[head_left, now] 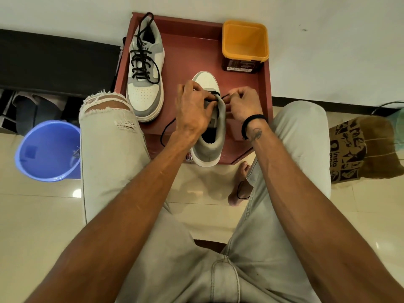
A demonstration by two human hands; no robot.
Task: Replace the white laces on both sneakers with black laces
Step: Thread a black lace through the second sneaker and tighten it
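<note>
I'm lacing the near sneaker (209, 119) on the bench (188, 51): my left hand (192, 108) grips its tongue, my right hand (242, 103) pinches the black lace (225, 96). Next, I'd judge, comes threading another eyelet.

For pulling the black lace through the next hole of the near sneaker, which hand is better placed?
Probably the right hand: it pinches the black lace beside the eyelets. The left hand grips the near sneaker, steadying it.
</note>
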